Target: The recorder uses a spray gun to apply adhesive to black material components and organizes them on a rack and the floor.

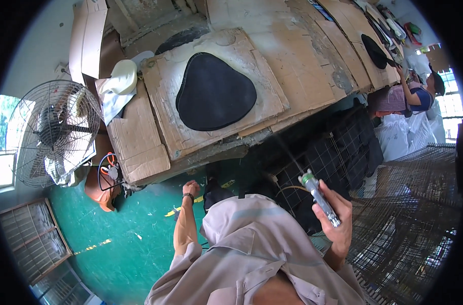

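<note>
Right hand (338,218) gripping a spray gun (321,199), black pad (216,94) lying on the table (216,155)

The table is filling twelve o'clock, cardboard (307,76) covering its top. Mesh racks (409,203) are standing at four, a fan (51,129) at nine. At two, a co-worker (419,101) is reaching toward a second pad (374,52) near the table's far end. The black pad is lying flat on the cardboard at twelve, three-cornered, well apart from both hands. At four, the right hand is wrapping its fingers around the spray gun, whose nozzle (306,176) is pointing to eleven, a pale streak (289,151) trailing from it. Between seven and eight, the left hand (190,188) is hanging near the table's edge, its fingers curling loosely; whether they are pinching anything, I cannot tell
</note>
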Available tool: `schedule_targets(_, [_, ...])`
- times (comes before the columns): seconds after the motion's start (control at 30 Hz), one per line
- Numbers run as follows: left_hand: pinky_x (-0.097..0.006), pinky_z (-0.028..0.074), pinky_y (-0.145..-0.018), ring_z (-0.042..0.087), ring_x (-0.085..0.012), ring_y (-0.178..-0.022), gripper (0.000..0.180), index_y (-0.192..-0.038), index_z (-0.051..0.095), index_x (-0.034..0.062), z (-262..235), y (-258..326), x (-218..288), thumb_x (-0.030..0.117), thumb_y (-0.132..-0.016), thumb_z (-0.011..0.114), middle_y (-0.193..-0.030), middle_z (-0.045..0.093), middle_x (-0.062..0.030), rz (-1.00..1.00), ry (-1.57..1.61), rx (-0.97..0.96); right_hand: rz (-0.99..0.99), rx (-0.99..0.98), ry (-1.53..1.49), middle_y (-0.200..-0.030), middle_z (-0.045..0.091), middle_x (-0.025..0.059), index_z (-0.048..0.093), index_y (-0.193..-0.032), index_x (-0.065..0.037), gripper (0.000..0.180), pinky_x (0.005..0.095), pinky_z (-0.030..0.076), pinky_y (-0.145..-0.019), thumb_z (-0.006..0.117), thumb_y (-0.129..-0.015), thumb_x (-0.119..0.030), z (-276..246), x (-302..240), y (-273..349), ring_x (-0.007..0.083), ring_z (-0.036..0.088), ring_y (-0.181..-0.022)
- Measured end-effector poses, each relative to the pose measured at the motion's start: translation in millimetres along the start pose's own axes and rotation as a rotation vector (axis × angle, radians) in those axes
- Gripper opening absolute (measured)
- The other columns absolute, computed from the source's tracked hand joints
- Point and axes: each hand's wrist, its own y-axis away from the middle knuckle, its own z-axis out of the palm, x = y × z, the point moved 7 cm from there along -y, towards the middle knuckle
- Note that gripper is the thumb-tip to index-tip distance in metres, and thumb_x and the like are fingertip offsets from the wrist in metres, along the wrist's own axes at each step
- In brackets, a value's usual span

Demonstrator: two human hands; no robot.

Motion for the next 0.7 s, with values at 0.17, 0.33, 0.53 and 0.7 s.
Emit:
schedule_targets(0.17, [-0.043, 0.056, -0.071, 0.071, -0.0199, -0.077, 0.032, -0.123, 0.065, 0.0128, 12.6, 0.1, 16.0, 0.016, -0.092, 0.063, -0.094, 0.072, -0.0043, 0.032, -0.051, -0.026, -0.066, -0.188, -0.148, -0.088, 0.067, 0.0166, 0.060, -0.133, 0.005, 0.061, 0.0311, 0.051, -0.066, 0.075, -0.074, 0.004, 23.2, -21.9, 0.6, 0.0239, 0.064, -0.070])
schedule_targets(0.33, [-0.043, 0.056, -0.072, 0.071, -0.0197, -0.078, 0.034, -0.125, 0.065, 0.0134, 16.6, 11.2, 10.6, 0.016, -0.091, 0.063, -0.093, 0.072, -0.0041, 0.014, -0.089, -0.030, -0.184, -0.144, -0.151, -0.090, 0.068, 0.0160, 0.059, -0.135, 0.003, 0.064, 0.0297, 0.053, -0.068, 0.073, -0.073, 0.009, 41.8, -31.0, -29.2, 0.0237, 0.067, -0.074])
schedule_targets(0.53, [-0.050, 0.056, -0.082, 0.071, -0.0236, -0.084, 0.038, -0.128, 0.064, 0.0138, 4.0, 14.6, -17.3, 0.014, -0.090, 0.064, -0.095, 0.071, -0.0054, -0.061, 0.018, -0.042, -0.193, 0.009, -0.087, -0.104, 0.071, 0.0176, 0.058, -0.135, 0.005, 0.051, 0.0312, 0.054, -0.077, 0.072, -0.087, -0.004, 38.2, -25.7, -50.6, 0.0243, 0.070, -0.086])
schedule_targets(0.7, [-0.052, 0.056, -0.082, 0.071, -0.0260, -0.084, 0.038, -0.127, 0.063, 0.0127, 12.4, 15.4, -18.7, 0.012, -0.089, 0.064, -0.096, 0.071, -0.0069, -0.134, 0.062, -0.048, -0.145, 0.050, 0.004, -0.102, 0.071, 0.0183, 0.058, -0.135, 0.006, 0.051, 0.0316, 0.054, -0.076, 0.071, -0.086, -0.002, 25.4, -15.6, -35.5, 0.0251, 0.070, -0.084])
